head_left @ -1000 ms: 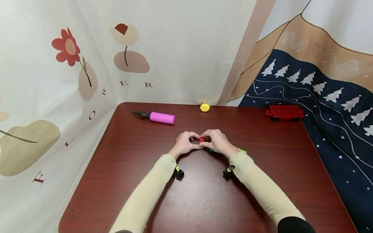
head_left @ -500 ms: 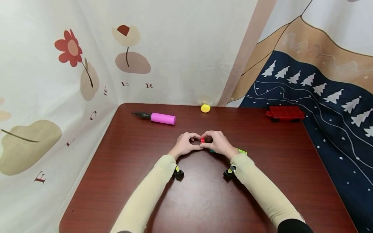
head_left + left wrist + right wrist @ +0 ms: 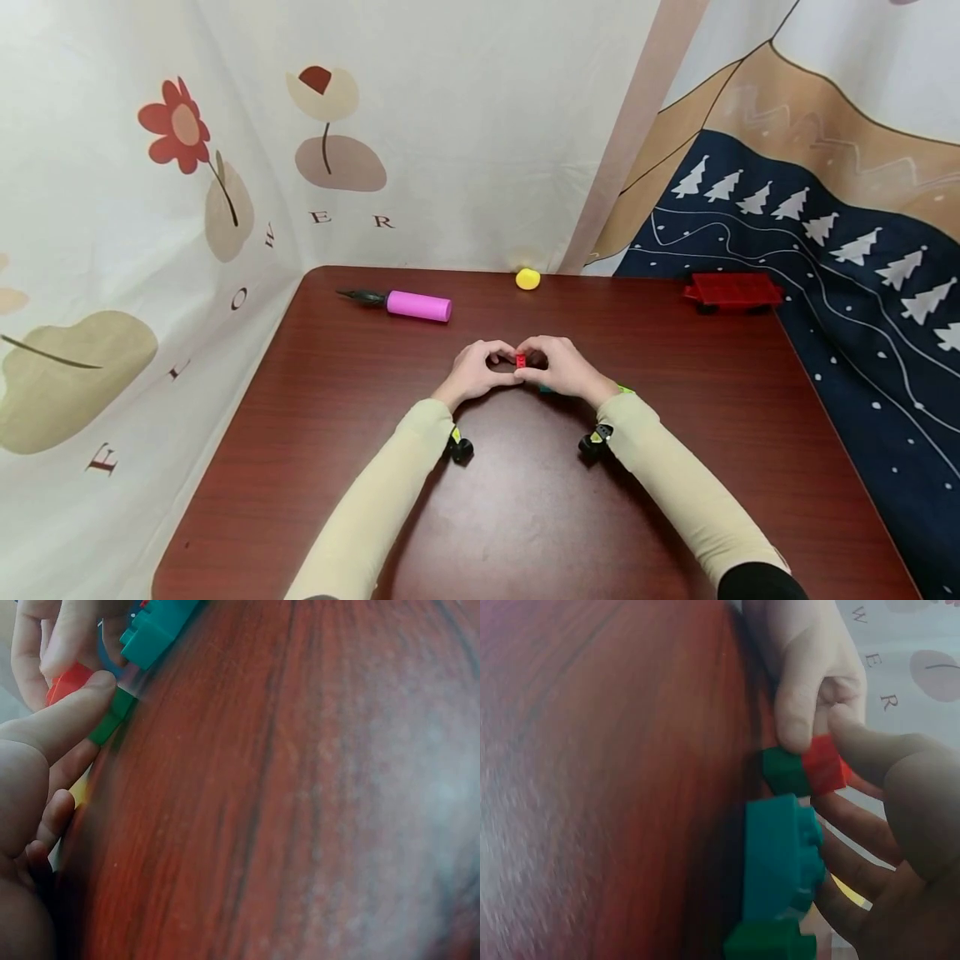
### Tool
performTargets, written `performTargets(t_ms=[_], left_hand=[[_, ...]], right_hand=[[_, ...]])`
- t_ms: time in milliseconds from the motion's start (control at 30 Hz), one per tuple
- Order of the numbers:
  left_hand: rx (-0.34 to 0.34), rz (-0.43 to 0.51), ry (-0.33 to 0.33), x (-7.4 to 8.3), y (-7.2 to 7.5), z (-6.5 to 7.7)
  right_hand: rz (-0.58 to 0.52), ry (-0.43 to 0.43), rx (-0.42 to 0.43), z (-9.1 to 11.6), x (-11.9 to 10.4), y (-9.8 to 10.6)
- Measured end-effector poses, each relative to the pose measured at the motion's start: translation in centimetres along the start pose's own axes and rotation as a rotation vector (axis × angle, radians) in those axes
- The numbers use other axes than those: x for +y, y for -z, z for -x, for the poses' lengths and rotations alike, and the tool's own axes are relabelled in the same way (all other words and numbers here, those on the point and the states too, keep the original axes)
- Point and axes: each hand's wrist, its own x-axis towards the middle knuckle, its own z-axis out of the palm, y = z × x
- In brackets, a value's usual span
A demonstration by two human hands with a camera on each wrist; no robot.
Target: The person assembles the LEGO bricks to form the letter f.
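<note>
Both hands meet over the middle of the table around a small toy building block pair: a red block (image 3: pixel 826 765) joined end to end with a green block (image 3: pixel 784 771). My left hand (image 3: pixel 474 369) pinches the green block, its thumb near the seam with the red one. From the other side, my right hand (image 3: pixel 558 367) holds the red block between thumb and fingers. Close under the right hand stands a teal studded block (image 3: pixel 771 855), with another green block (image 3: pixel 761 941) beside it. In the head view the right hand hides most of these blocks.
A pink and black hand pump (image 3: pixel 418 306) lies at the back left of the dark red table (image 3: pixel 495 517). A yellow round object (image 3: pixel 528 278) sits at the back edge. At the back right stands a red toy wagon (image 3: pixel 733 291) with black wheels.
Hands and blocks stay in nearly the same place. The right wrist has shifted slightly to the right, covering more of the lime-green piece beneath it.
</note>
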Motion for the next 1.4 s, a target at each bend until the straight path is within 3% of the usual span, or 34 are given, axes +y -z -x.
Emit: performTargets(t_ms=[267, 633, 1133, 1400], left_hand=[[-0.018, 0.011, 0.012, 0.0, -0.1, -0.1], [-0.01, 0.01, 0.015, 0.0, 0.0, 0.1], [-0.02, 0.004, 0.009, 0.0, -0.2, 0.1], [-0.019, -0.003, 0.024, 0.0, 0.0, 0.2]], right_hand=[[-0.002, -0.06, 0.007, 1.6, 0.8, 2.1], [0.001, -0.12, 0.06, 5.8, 3.1, 5.7], [0.122, -0.148, 0.144, 11.9, 5.6, 6.9], [0.169, -0.158, 0.099, 13.7, 5.5, 7.0]])
